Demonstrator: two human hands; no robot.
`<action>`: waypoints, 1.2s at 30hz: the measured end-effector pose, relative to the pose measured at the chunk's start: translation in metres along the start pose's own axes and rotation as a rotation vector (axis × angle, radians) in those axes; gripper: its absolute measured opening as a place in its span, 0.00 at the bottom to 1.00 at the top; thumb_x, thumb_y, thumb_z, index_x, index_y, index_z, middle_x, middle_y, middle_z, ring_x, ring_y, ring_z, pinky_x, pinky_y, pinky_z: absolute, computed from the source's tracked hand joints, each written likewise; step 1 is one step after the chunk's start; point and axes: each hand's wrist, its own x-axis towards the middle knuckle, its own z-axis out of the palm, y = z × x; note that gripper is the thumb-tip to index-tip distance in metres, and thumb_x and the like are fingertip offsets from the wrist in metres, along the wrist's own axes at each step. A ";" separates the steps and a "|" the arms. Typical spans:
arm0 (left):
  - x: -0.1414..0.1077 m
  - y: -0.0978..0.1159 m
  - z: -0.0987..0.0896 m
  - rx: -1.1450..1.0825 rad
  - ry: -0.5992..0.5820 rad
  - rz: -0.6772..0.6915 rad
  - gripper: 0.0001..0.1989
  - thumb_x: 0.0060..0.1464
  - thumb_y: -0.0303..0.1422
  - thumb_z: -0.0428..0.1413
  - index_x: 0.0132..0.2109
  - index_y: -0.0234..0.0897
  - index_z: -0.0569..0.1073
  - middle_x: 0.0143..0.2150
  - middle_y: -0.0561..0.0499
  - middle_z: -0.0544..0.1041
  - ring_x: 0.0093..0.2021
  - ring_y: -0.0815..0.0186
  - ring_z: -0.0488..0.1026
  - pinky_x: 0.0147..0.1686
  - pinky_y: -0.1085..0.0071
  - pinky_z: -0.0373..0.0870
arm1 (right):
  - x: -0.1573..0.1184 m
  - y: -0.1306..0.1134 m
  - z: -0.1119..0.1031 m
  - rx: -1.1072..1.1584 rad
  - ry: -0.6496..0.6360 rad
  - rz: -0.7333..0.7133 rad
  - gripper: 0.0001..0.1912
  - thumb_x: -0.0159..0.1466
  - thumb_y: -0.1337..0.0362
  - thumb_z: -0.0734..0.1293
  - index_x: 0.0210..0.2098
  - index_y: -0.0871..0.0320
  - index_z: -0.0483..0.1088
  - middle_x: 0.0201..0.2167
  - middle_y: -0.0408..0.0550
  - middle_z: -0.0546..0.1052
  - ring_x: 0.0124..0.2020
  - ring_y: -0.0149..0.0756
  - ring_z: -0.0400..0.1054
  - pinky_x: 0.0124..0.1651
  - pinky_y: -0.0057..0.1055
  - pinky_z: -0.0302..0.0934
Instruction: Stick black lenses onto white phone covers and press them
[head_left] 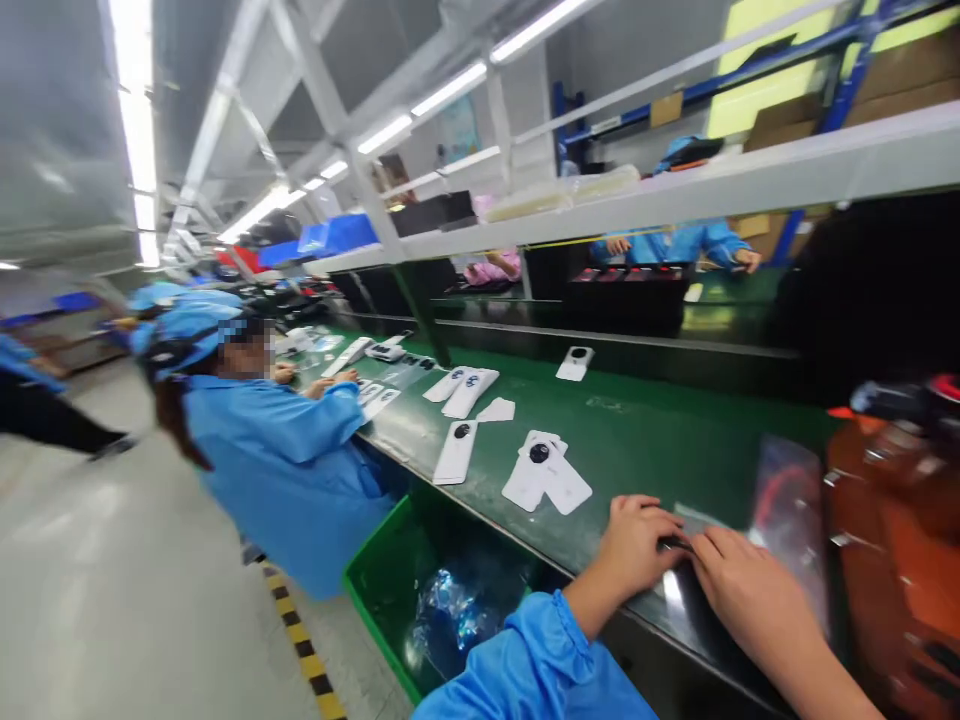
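My left hand [637, 545] and my right hand [754, 590] meet at the near edge of the green bench. The fingers of both are closed on a small dark thin piece [675, 543], mostly covered by them, so its kind does not show. Clear film [697, 520] lies just behind my fingers. To the left of my left hand, a fanned stack of white phone-shaped cards [570, 485] bears a black disc [539, 453]. Another white card with a disc [454, 460] lies farther left.
A green bin [375, 565] with shiny plastic stands below the bench edge. Right of my hands lie a clear plastic sheet [791, 510] and an orange-brown case [870, 560]. A co-worker in blue [277, 440] sits to the left. More white cards [469, 392] lie along the bench.
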 end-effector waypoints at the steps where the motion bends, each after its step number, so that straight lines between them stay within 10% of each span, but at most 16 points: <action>1: 0.000 0.001 0.000 -0.007 0.002 -0.018 0.07 0.57 0.36 0.65 0.43 0.52 0.80 0.52 0.60 0.83 0.63 0.57 0.69 0.62 0.49 0.61 | -0.002 0.001 0.001 0.015 -0.035 0.040 0.12 0.71 0.69 0.57 0.36 0.56 0.69 0.30 0.48 0.70 0.32 0.42 0.65 0.36 0.42 0.56; 9: 0.002 -0.003 0.002 -0.029 -0.040 -0.094 0.05 0.55 0.32 0.66 0.39 0.46 0.79 0.48 0.59 0.84 0.61 0.60 0.69 0.63 0.54 0.58 | 0.003 -0.006 -0.011 0.035 -0.314 0.143 0.03 0.69 0.68 0.68 0.42 0.58 0.74 0.35 0.46 0.72 0.38 0.39 0.64 0.41 0.38 0.52; 20: 0.000 0.000 0.000 0.059 -0.106 -0.090 0.02 0.58 0.34 0.64 0.39 0.46 0.82 0.52 0.58 0.83 0.64 0.59 0.66 0.64 0.53 0.56 | 0.008 -0.012 -0.017 -0.038 -0.370 0.068 0.04 0.70 0.68 0.65 0.40 0.61 0.72 0.35 0.50 0.71 0.40 0.42 0.60 0.40 0.40 0.48; 25: -0.002 0.010 -0.007 0.149 -0.183 -0.021 0.21 0.58 0.47 0.63 0.57 0.51 0.77 0.65 0.56 0.74 0.69 0.54 0.61 0.69 0.46 0.49 | -0.002 -0.015 -0.041 -0.104 -0.387 0.142 0.07 0.73 0.70 0.60 0.43 0.63 0.70 0.40 0.51 0.71 0.42 0.42 0.62 0.42 0.38 0.54; 32: 0.016 0.010 -0.029 0.238 -0.440 0.100 0.43 0.52 0.55 0.64 0.70 0.44 0.65 0.75 0.45 0.60 0.75 0.43 0.51 0.72 0.40 0.47 | -0.071 -0.035 -0.063 0.137 0.223 0.333 0.13 0.64 0.74 0.71 0.47 0.60 0.70 0.44 0.54 0.72 0.44 0.41 0.68 0.47 0.38 0.65; 36: 0.051 0.006 -0.042 0.159 -0.523 0.121 0.41 0.49 0.54 0.67 0.67 0.45 0.70 0.74 0.46 0.62 0.73 0.45 0.56 0.72 0.46 0.53 | -0.098 -0.044 -0.037 0.278 0.265 0.420 0.11 0.65 0.75 0.68 0.45 0.58 0.70 0.41 0.54 0.72 0.42 0.40 0.71 0.43 0.40 0.70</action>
